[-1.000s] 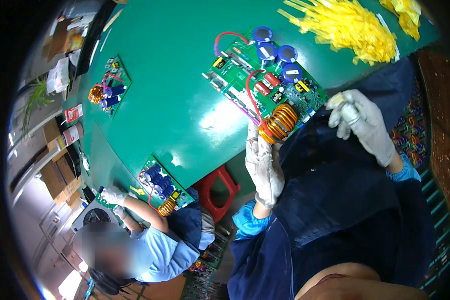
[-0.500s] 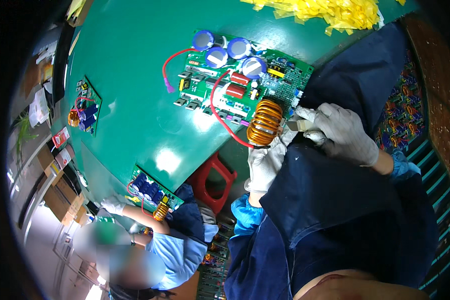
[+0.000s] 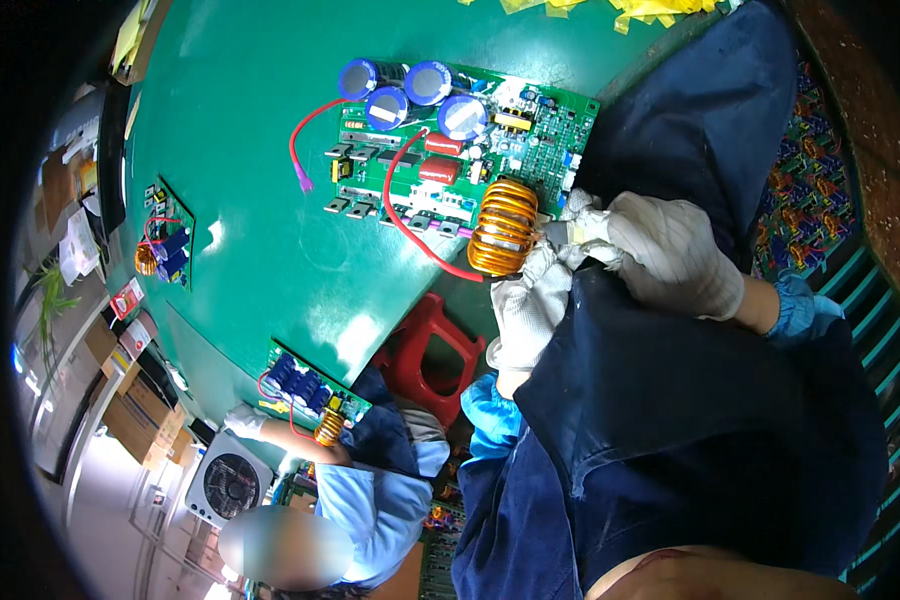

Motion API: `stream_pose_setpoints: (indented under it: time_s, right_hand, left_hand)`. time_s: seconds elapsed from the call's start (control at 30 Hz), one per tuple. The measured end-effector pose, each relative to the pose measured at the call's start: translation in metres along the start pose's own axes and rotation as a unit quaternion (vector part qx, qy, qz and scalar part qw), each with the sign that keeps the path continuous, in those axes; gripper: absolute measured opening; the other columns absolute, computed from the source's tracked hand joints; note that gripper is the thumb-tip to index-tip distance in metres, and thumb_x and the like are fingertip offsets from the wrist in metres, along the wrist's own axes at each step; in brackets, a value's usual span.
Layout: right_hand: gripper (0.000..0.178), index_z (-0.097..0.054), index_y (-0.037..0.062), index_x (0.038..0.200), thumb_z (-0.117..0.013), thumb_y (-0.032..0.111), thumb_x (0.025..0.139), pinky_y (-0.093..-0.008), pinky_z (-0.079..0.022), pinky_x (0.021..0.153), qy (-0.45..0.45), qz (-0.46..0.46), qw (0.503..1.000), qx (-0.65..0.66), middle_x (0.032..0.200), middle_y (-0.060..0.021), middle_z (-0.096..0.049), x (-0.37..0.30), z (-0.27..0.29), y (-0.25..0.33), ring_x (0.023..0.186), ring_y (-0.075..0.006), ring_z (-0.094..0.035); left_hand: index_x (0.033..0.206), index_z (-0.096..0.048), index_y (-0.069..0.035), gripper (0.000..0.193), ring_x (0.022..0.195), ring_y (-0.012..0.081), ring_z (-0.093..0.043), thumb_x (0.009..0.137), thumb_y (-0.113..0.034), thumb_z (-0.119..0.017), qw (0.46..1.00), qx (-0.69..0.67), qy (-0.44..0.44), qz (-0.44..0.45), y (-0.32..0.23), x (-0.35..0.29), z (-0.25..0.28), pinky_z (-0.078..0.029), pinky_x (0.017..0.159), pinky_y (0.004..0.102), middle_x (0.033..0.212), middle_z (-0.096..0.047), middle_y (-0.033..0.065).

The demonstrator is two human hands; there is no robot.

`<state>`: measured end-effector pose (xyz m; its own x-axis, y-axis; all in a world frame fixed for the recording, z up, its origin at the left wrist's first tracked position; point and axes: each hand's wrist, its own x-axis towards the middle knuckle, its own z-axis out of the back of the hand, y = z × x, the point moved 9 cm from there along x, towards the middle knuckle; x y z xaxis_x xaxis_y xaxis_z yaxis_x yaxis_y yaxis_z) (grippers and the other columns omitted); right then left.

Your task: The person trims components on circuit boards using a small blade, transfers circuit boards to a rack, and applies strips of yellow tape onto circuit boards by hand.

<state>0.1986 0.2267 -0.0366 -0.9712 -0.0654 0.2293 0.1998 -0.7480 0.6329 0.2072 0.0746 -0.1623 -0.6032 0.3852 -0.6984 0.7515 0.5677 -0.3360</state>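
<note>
A green circuit board (image 3: 565,120) lies at the table's near edge, with blue capacitors (image 3: 430,82), red block parts and a copper-wound coil (image 3: 503,228). A red wire (image 3: 400,205) arches over it to the coil. My left hand (image 3: 530,310), in a white glove, is closed on the board's near edge just beside the coil; its fingertips are partly hidden. My right hand (image 3: 675,250), also gloved, is closed round a small tool with a short flat blade (image 3: 558,233). The blade points at the board edge next to the coil, close to my left fingertips.
Another board (image 3: 170,240) stands on the green table (image 3: 260,200) at the far left. A co-worker on the left has a similar board (image 3: 310,385). A red stool (image 3: 435,350) stands between us; yellow strips (image 3: 650,8) lie at the top. Racked boards (image 3: 805,190) are at right.
The view has shifted, so the board sits slightly further left. My right hand has brought the blade nearer the coil and my left fingertips. A fan now shows at left.
</note>
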Motion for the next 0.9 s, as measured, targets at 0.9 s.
stream_pose_setpoints:
  time_s: [0.9]
  right_hand:
    - [0.009,-0.058,0.0053,0.078,-0.063,0.004,0.071,-0.0350,-0.042,0.047,-0.021,-0.020,0.999,-0.039,0.068,-0.0074,-0.049,0.003,-0.004,0.005,0.053,-0.0229,-0.053]
  left_hand:
    - [0.105,-0.060,0.010,0.021,0.091,0.0227,-0.062,0.091,-0.005,-0.056,0.986,0.156,0.023,-0.063,-0.014,0.001,-0.014,-0.053,0.084,0.0383,0.101,-0.061,0.0127]
